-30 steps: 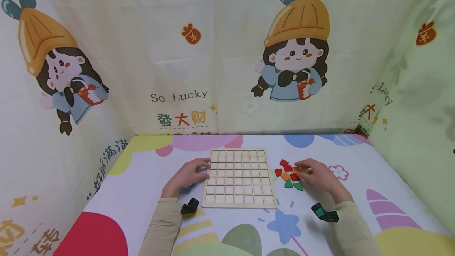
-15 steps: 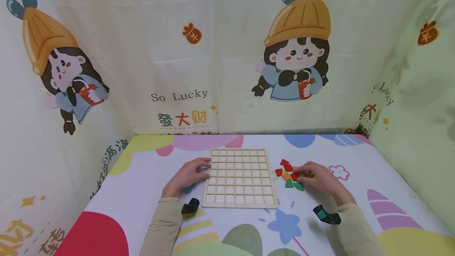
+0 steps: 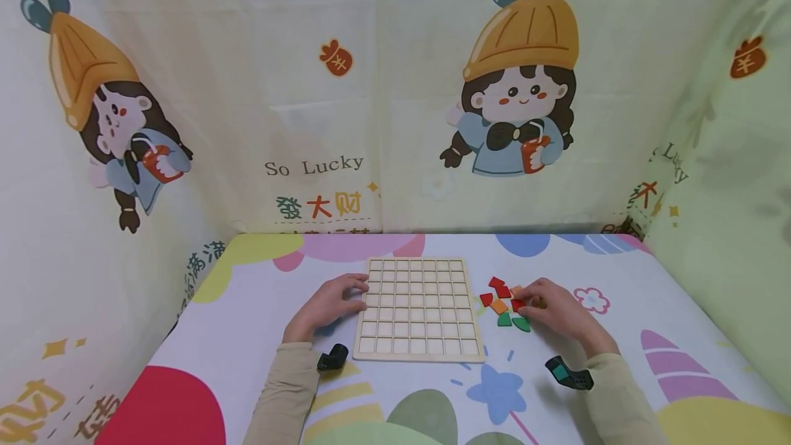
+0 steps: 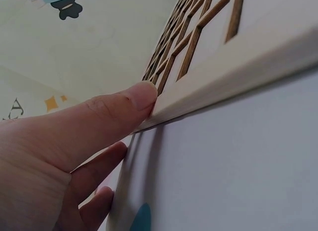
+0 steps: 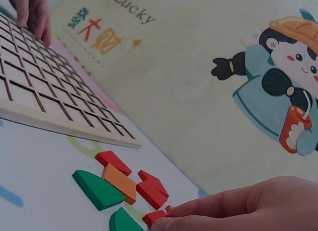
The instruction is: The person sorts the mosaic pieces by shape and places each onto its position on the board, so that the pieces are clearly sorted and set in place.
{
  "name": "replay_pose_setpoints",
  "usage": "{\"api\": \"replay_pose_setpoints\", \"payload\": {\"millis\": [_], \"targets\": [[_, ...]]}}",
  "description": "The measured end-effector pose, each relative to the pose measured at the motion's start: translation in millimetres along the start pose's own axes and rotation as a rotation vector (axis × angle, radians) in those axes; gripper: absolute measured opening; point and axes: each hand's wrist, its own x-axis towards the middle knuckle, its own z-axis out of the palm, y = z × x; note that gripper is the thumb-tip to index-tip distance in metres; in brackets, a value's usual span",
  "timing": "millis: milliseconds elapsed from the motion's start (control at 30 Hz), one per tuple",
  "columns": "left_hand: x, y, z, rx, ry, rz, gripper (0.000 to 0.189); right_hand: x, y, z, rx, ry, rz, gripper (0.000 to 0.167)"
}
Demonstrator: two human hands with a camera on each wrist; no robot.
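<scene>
A reach carried too far could brush the cloth wall [image 3: 408, 122] that stands along the far edge of the table [image 3: 247, 321]. The table itself offers open room on its near side and out to the right, with its left edge well away from the work.

The grid board [image 3: 417, 301] lies flat near the middle, left of the loose pieces. It could skid or twist under an uneven push, since only one hand touches it. Just a narrow strip separates its right edge from the pieces; its near edge has more space.

The right hand [image 3: 559, 309] is among the pieces, thumb and index finger narrowed on a red piece [image 5: 153, 217]. How firm that pinch is cannot be seen; a shallow hold could let the piece slip. Right of this hand is plenty of room.

The left hand [image 3: 330, 302] touches the board's left edge, fingers relaxed and slightly bent; a heavy thumb might shift the frame.

Smallest, the orange pieces [image 5: 120, 182] and green pieces [image 5: 97, 189] crowd close to the pinched one, so a sideways drag would likely scatter them.
</scene>
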Motion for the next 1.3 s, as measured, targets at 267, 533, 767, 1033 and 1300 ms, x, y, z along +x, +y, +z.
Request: {"api": "replay_pose_setpoints", "payload": {"millis": [267,533,767,1033,1300], "targets": [[0.0,0.5,-0.6,-0.007,0.001,0.003,0.028,-0.2,2,-2,-0.033,0.012,0.036,0.034],[-0.3,0.0,-0.6,0.008,-0.007,-0.021,0.029,3.0,3,1,-0.039,0.043,0.002,0.032],[-0.8,-0.3,-0.8,0.016,0.001,0.026,0.029,7.4,-3,2,-0.011,0.11,-0.063,0.034],[-0.4,0.3,-1.4,0.021,-0.003,0.039,0.03,12.5,-13,5,0.042,0.138,-0.096,0.035],[-0.9,1.2,-1.4,0.023,0.001,0.031,0.03,17.4,-27,6,0.025,0.168,-0.104,0.034]]}}
